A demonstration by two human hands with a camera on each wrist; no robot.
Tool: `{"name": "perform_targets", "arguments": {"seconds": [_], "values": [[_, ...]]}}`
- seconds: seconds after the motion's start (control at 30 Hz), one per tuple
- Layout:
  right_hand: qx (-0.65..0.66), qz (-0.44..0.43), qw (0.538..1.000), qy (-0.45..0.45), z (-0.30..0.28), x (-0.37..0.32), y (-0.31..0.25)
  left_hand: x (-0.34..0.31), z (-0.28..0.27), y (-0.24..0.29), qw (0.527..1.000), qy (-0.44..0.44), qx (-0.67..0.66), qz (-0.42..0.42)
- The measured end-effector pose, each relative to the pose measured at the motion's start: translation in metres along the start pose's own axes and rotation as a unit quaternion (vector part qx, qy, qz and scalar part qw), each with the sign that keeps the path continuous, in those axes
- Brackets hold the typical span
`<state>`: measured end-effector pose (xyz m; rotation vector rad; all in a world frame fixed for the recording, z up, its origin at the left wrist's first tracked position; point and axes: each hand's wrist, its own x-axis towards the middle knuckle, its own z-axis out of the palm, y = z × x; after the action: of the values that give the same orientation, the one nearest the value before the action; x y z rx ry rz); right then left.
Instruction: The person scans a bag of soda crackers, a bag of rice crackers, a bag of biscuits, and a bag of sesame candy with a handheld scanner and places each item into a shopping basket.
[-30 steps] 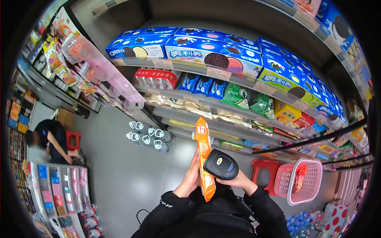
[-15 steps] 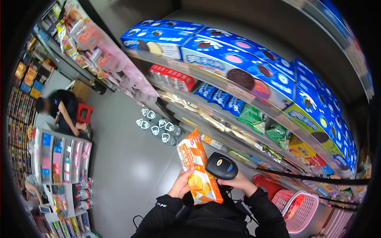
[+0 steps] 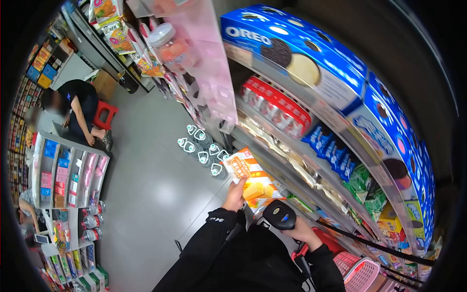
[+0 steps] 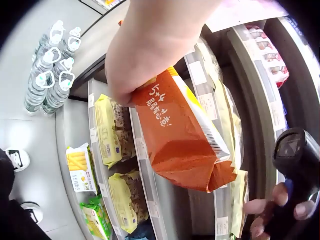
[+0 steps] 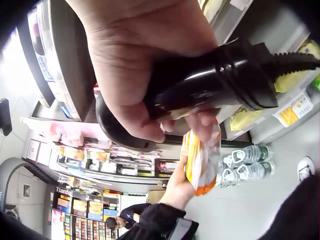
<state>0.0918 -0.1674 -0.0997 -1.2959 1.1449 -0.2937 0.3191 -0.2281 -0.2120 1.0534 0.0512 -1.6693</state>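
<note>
In the head view my left hand [image 3: 235, 195] grips an orange and white wafer packet [image 3: 258, 189] by its side, with the printed front turned up. The left wrist view shows the packet's orange side [image 4: 175, 135] below that hand [image 4: 155, 50]. My right hand [image 3: 304, 231] holds a black handheld scanner [image 3: 279, 215], whose head is close to the packet's lower right end. In the right wrist view the fingers of my right hand [image 5: 145, 65] curl round the scanner's handle [image 5: 200, 80], and a cable runs from its end.
Shelves with blue cookie boxes [image 3: 292, 53] and a red-wrapped pack [image 3: 276, 104] curve along the right. Water bottles [image 3: 203, 152] stand on the floor ahead. A pink basket [image 3: 360, 273] is at lower right. A seated person [image 3: 78, 109] is at the left, behind a display rack [image 3: 68, 170].
The head view has swung left along the shelf. The packet has turned from its narrow edge to its printed front, while both hands keep their holds.
</note>
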Motion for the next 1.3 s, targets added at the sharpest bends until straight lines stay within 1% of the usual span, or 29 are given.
{"name": "perform_targets", "arguments": {"seconds": [0.07, 0.13, 0.17, 0.2, 0.27, 0.3, 0.37, 0.43, 0.47, 0.53, 0.67, 0.73, 0.87, 0.93, 0.97, 1.03, 1.07, 1.13, 1.17, 1.2, 1.23, 1.27, 1.3], "values": [[-0.021, -0.002, 1.000, 0.010, 0.009, 0.026, -0.001, 0.020, 0.006, 0.006, 1.000, -0.018, 0.000, -0.010], [0.044, 0.034, 0.998, 0.027, 0.015, 0.051, 0.003, 0.035, 0.012, 0.015, 0.999, -0.035, 0.001, -0.022], [0.042, 0.021, 0.997, 0.055, 0.017, 0.061, 0.003, 0.041, 0.015, 0.019, 0.997, -0.058, -0.008, -0.045], [0.041, 0.022, 0.997, 0.057, 0.017, 0.070, -0.002, 0.047, 0.017, 0.022, 0.994, -0.081, -0.018, -0.068], [0.027, 0.049, 0.995, 0.085, 0.015, 0.086, -0.011, 0.060, 0.020, 0.026, 0.994, -0.081, 0.002, -0.075], [0.030, 0.032, 0.992, 0.118, 0.015, 0.094, -0.010, 0.065, 0.022, 0.028, 0.994, -0.072, 0.002, -0.077], [0.032, 0.030, 0.991, 0.128, 0.012, 0.108, -0.013, 0.075, 0.028, 0.033, 0.994, -0.068, 0.003, -0.082], [0.018, 0.033, 0.991, 0.130, 0.005, 0.121, -0.008, 0.076, 0.040, 0.043, 0.989, 0.005, 0.106, -0.105], [0.017, 0.033, 0.990, 0.133, 0.002, 0.126, -0.004, 0.082, 0.040, 0.043, 0.989, 0.001, 0.107, -0.106], [0.017, 0.045, 0.989, 0.142, -0.004, 0.138, 0.004, 0.100, 0.038, 0.042, 0.979, -0.020, 0.161, -0.123], [-0.006, 0.047, 0.989, 0.139, -0.016, 0.158, 0.022, 0.138, 0.032, 0.034, 0.975, -0.018, 0.181, -0.125], [-0.044, 0.003, 0.987, 0.154, -0.017, 0.166, 0.022, 0.149, 0.034, 0.034, 0.974, 0.007, 0.201, -0.105], [-0.044, 0.023, 0.985, 0.163, -0.018, 0.181, 0.032, 0.166, 0.038, 0.032, 0.974, 0.009, 0.211, -0.083], [-0.032, 0.052, 0.987, 0.148, -0.020, 0.187, 0.031, 0.168, 0.040, 0.036, 0.969, 0.004, 0.235, -0.081], [-0.032, 0.052, 0.987, 0.147, -0.021, 0.190, 0.032, 0.168, 0.042, 0.037, 0.969, 0.004, 0.234, -0.080], [-0.073, 0.077, 0.984, 0.140, -0.025, 0.192, 0.032, 0.165, 0.047, 0.040, 0.973, 0.005, 0.218, -0.080], [-0.073, 0.077, 0.984, 0.140, -0.026, 0.191, 0.031, 0.161, 0.049, 0.042, 0.972, 0.004, 0.218, -0.081], [-0.082, 0.107, 0.983, 0.128, -0.026, 0.188, 0.023, 0.156, 0.051, 0.047, 0.972, -0.012, 0.215, -0.095], [-0.080, 0.105, 0.983, 0.128, -0.026, 0.187, 0.025, 0.154, 0.047, 0.048, 0.972, -0.012, 0.218, -0.093], [-0.084, 0.083, 0.984, 0.135, -0.026, 0.184, 0.032, 0.151, 0.037, 0.045, 0.970, -0.054, 0.195, -0.138], [-0.089, 0.060, 0.984, 0.143, -0.024, 0.179, 0.031, 0.138, 0.039, 0.049, 0.963, -0.098, 0.172, -0.183], [-0.089, 0.057, 0.984, 0.146, -0.022, 0.170, 0.029, 0.119, 0.041, 0.050, 0.970, -0.083, 0.175, -0.150], [-0.107, 0.010, 0.982, 0.157, -0.019, 0.157, 0.019, 0.104, 0.040, 0.056, 0.965, -0.105, 0.178, -0.163]]}}
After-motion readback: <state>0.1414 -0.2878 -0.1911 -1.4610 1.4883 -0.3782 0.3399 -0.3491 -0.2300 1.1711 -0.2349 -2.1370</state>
